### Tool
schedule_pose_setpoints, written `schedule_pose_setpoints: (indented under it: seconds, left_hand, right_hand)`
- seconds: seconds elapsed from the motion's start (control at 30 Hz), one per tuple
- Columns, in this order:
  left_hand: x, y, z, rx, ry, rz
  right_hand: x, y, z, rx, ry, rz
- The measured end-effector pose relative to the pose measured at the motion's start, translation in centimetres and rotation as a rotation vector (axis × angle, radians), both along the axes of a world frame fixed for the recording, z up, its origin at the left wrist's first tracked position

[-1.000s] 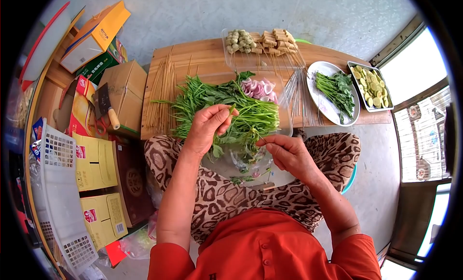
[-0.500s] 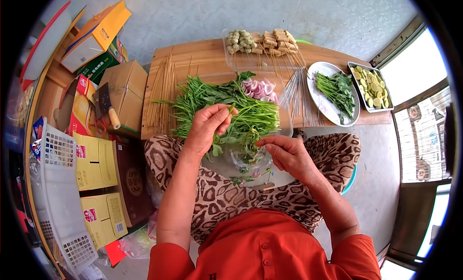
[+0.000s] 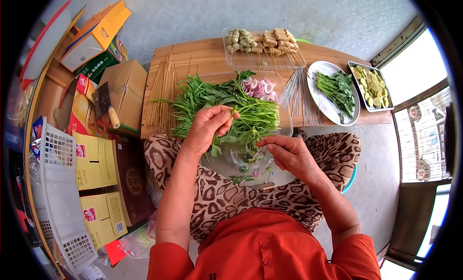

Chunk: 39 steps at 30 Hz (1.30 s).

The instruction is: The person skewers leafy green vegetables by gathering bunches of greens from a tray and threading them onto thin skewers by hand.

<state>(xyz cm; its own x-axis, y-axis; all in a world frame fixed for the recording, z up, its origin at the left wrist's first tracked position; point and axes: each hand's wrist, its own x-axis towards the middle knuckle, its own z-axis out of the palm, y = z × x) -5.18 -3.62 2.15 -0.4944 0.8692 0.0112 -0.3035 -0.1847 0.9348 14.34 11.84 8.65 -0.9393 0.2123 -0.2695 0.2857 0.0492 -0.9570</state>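
Note:
My left hand (image 3: pixel 212 128) is closed in a pinch on a short green stem (image 3: pixel 234 111), held up over the pile of leafy greens (image 3: pixel 212 99). My right hand (image 3: pixel 288 152) is also pinched together, its thumb and forefinger right beside a yellowish-green leafy tuft (image 3: pixel 251 137). Whatever thin thing sits between these fingertips I cannot make out. The long-stemmed greens fill a clear plastic tray (image 3: pixel 288 120), with sliced pink onion (image 3: pixel 260 89) at its far right corner. Leaf scraps (image 3: pixel 243 178) lie below, between my knees.
On the wooden table (image 3: pixel 202 50) are bamboo skewers (image 3: pixel 161 96), metal skewers (image 3: pixel 304 99), and a container of tan rolls (image 3: pixel 277 41) and green balls (image 3: pixel 239 41). At right stand a plate (image 3: pixel 318 104) with greens and a tray of green slices (image 3: pixel 371 87). Left, a cleaver (image 3: pixel 103 99) lies by cardboard boxes (image 3: pixel 125 91).
Both hands stay nearly in place over the tray, still pinched. The stem at my left fingertips has tilted slightly, and my right hand has shifted a touch.

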Motion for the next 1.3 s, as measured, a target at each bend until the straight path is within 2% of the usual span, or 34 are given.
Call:
schedule_pose_setpoints:
  seconds: [0.47, 0.73, 0.87, 0.93, 0.97, 1.03, 1.17, 1.23, 1.27, 1.3]
  left_hand:
    - [-0.2, -0.3, 0.2, -0.02, 0.009, -0.015]
    - [-0.3, -0.4, 0.3, -0.03, 0.024, -0.014]
    - [-0.3, -0.5, 0.2, -0.029, 0.017, -0.023]
    - [-0.4, -0.5, 0.2, -0.032, 0.018, -0.021]
    - [-0.4, -0.5, 0.3, -0.031, 0.017, -0.021]
    - [-0.3, -0.5, 0.3, -0.04, 0.012, -0.02]
    - [-0.4, -0.5, 0.3, -0.04, 0.009, -0.023]
    - [-0.3, -0.5, 0.3, -0.043, 0.009, -0.018]
    - [-0.2, -0.4, 0.4, -0.043, 0.009, -0.02]
    - [0.2, -0.3, 0.6, -0.113, 0.034, -0.039]
  right_hand:
    - [-0.3, -0.3, 0.0, -0.011, -0.011, 0.002]
    - [-0.5, -0.3, -0.1, -0.122, -0.011, 0.019]
    - [-0.4, -0.4, -1.6, -0.077, 0.035, 0.002]
    - [-0.5, -0.6, -2.4, 0.474, 0.279, 0.019]
    - [-0.5, -0.6, -2.2, 0.474, 0.279, 0.02]
    - [-0.5, -0.6, -1.9, 0.093, 0.075, 0.006]
    - [-0.6, -0.5, -1.8, 0.083, 0.069, -0.003]
    - [-0.6, -0.8, -2.1, 0.259, 0.189, 0.001]
    - [-0.7, -0.6, -1.9, 0.26, 0.188, 0.0]
    - [-0.9, -0.4, -1.4, 0.009, 0.09, -0.004]
